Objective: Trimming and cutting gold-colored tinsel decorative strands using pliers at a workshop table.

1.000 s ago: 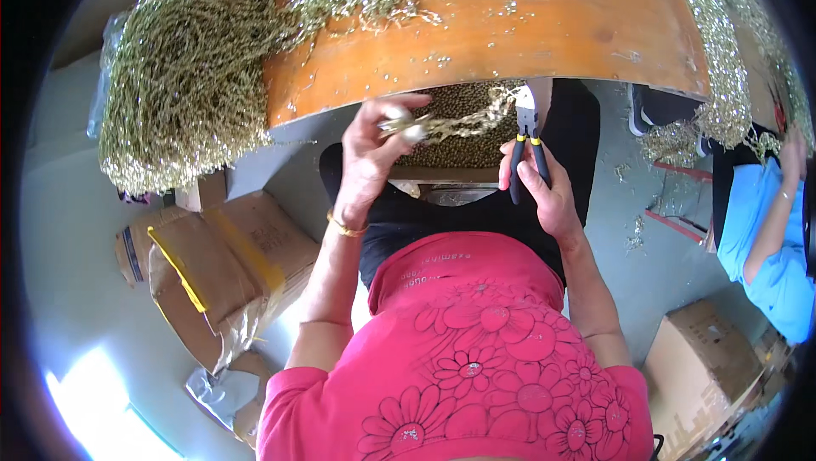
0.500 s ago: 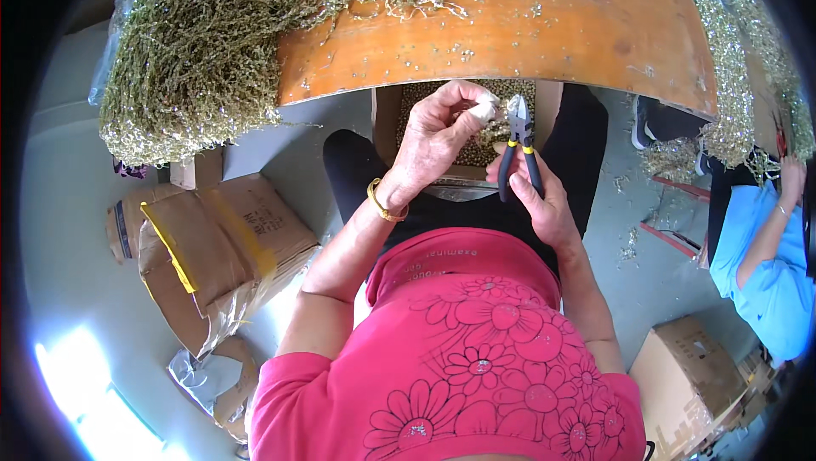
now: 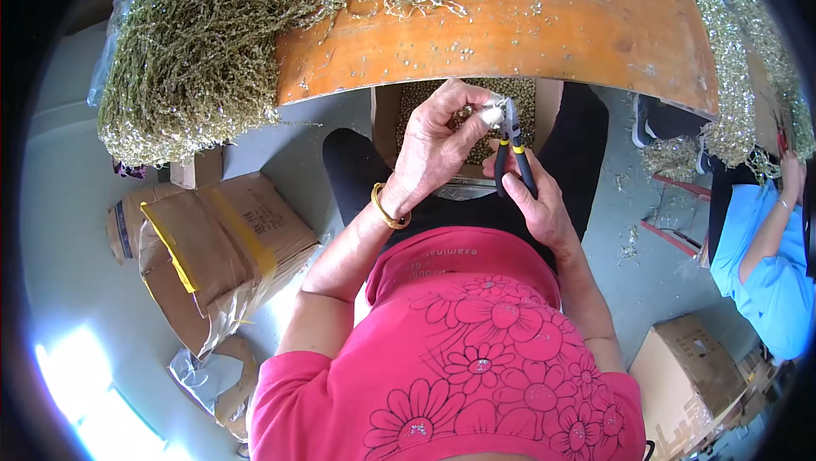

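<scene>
My left hand [image 3: 438, 147] pinches a small silvery piece [image 3: 491, 114] between thumb and fingers, just over my lap. My right hand [image 3: 531, 197] grips small pliers [image 3: 512, 145] with black and yellow handles, their jaws touching that piece. Below both hands sits an open cardboard box [image 3: 384, 121] holding many small pale-gold bits. A gold bangle rings my left wrist.
An orange wooden table [image 3: 527, 28] spans the top, strewn with small bits. A big heap of gold chain strands [image 3: 191, 53] hangs off its left end. Brown cardboard boxes [image 3: 225, 244] stand at left. Another person in a blue top [image 3: 769, 265] sits at right.
My left hand dropped the long chain strand it held up a second ago and came right, down to the pliers. It now holds only a small piece at the jaws.
</scene>
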A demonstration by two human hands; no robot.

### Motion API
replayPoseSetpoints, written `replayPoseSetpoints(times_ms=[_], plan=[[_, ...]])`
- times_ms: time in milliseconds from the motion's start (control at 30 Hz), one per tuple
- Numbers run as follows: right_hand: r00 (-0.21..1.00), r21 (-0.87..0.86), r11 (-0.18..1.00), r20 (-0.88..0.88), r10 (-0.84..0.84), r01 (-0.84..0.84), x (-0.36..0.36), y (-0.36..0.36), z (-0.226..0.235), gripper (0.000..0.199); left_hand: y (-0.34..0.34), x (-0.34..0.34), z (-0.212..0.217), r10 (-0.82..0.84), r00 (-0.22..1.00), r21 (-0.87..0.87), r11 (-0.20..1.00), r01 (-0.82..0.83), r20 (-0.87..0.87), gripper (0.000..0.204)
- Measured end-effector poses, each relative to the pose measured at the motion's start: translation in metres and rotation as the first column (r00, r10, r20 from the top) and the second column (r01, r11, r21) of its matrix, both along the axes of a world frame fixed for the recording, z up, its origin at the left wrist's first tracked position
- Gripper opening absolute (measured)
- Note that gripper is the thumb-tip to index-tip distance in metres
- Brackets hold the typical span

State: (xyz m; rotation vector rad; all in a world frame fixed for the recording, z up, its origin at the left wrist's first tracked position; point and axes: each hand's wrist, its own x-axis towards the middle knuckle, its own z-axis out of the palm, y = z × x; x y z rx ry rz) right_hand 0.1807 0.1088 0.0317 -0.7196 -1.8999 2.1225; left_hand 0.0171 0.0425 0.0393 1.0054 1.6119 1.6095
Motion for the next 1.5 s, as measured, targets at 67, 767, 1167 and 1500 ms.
replayPoseSetpoints(times_ms=[67,767,1167,1500], plan=[[1.0,-0.029,0.999,-0.01,-0.013,0.013,0.0,-0.001,-0.002,0.039,-0.001,-0.001,0.001,0.024,0.994,0.024,0.999,-0.021,-0.11,0.011],[0.998,0.144,0.988,0.038,-0.057,0.051,-0.01,-0.011,-0.008,0.029,-0.007,-0.008,0.01,0.084,0.612,0.02,0.994,-0.111,-0.786,0.027],[0.997,0.297,0.955,0.07,-0.012,-0.009,-0.008,-0.01,-0.014,0.029,-0.01,-0.008,0.003,0.136,0.693,0.018,0.984,-0.175,-0.708,0.022],[0.994,0.456,0.89,0.088,-0.063,0.016,-0.012,-0.009,-0.013,0.029,-0.011,-0.012,0.003,0.05,0.656,-0.044,0.991,-0.126,-0.753,0.021]])
